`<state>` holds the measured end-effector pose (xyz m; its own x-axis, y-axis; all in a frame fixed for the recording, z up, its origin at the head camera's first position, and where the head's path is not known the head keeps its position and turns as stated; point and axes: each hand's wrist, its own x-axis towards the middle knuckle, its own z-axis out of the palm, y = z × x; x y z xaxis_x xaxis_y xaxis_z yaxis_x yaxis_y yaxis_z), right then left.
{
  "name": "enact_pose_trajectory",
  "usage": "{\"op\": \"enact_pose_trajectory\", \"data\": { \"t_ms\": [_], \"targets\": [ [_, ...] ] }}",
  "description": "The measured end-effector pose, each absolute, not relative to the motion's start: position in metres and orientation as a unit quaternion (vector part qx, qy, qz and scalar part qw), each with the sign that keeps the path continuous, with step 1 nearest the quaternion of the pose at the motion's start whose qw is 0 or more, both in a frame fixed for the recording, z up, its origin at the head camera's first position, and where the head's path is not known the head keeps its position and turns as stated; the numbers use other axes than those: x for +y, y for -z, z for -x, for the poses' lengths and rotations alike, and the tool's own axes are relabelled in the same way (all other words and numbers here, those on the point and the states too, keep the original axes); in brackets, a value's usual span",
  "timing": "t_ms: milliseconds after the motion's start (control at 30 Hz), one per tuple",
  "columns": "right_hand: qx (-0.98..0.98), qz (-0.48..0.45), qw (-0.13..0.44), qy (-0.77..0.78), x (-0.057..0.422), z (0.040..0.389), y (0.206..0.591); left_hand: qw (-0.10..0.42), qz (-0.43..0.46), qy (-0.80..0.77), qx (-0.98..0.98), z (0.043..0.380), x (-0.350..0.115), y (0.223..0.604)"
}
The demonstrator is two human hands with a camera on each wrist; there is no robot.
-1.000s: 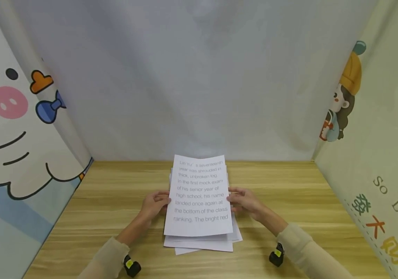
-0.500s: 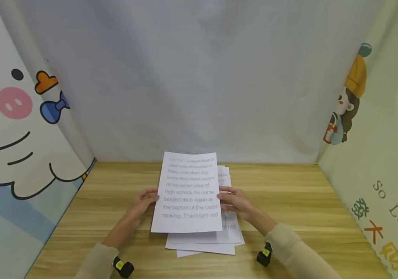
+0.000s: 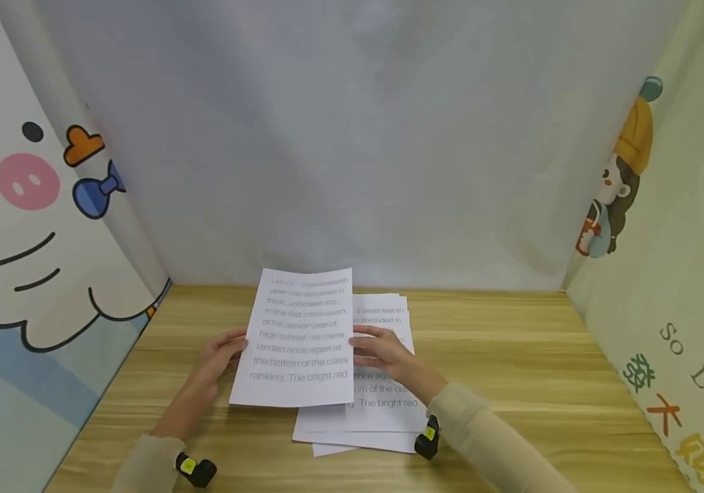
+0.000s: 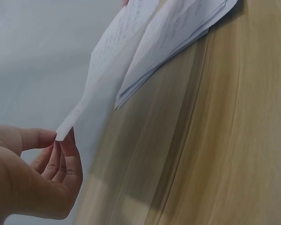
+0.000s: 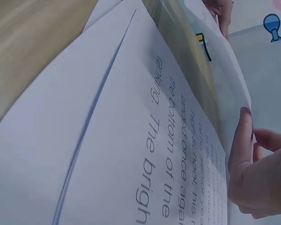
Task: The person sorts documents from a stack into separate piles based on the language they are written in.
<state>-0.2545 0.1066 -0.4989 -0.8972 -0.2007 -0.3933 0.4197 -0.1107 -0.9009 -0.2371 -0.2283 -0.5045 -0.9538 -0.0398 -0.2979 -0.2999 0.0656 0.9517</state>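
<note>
The printed sheet point(image 3: 299, 335) is raised off the wood-grain tabletop point(image 3: 494, 363), its right part over the uneven paper stack point(image 3: 383, 414). I pinch its left edge between the thumb and fingers of my left hand point(image 3: 219, 355) and its right edge with my right hand point(image 3: 385, 352). Behind the tabletop hangs a grey-white curtain point(image 3: 364, 150).

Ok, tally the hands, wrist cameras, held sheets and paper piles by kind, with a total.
Hands: 2 (left hand, right hand)
Wrist cameras: 2 (left wrist camera, right wrist camera)
Held sheet: 1
Paper pile: 1, its sheets too overlapped to count
Total: 6
</note>
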Motion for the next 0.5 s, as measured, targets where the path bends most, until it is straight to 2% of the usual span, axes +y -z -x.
{"op": "enact_pose_trajectory", "data": {
  "t_ms": [500],
  "targets": [
    [0.587, -0.100, 0.242, 0.766, 0.031, 0.246, 0.521, 0.094, 0.155, -0.630, 0.755, 0.229, -0.290, 0.518]
  ]
}}
